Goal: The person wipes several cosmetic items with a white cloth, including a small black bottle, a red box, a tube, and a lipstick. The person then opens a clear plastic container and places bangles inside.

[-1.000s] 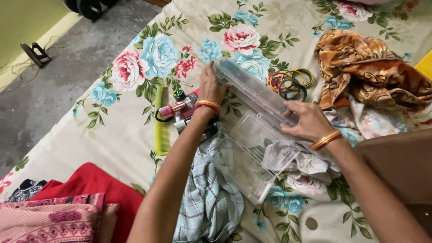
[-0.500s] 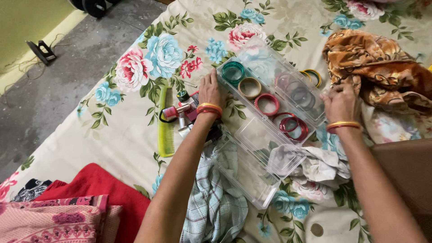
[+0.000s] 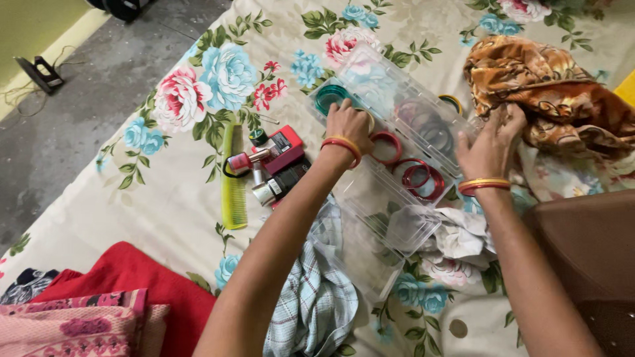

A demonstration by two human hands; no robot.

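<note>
Bangles in red, teal and gold sit in a row inside the clear plastic box that lies open on the flowered bedsheet, its see-through lid tipped back toward the far side. The left hand reaches down into the near end of the box with fingers curled over the bangles; whether it grips one I cannot tell, since the fingertips are hidden under the knuckles. Just past it a teal bangle shows at the end of the row, and a red bangle lies beside the wrist. The right hand rests at the far edge of the lid, fingers bent against the plastic, apparently steadying it so it stays up. A pair of dark red bangles lies between the two wrists. Nearer the body a second, empty clear tray rests on a checked cloth. Left of the box lie small cosmetics bottles and a yellow-green comb; a brown patterned cloth is bunched beyond the right hand.
</note>
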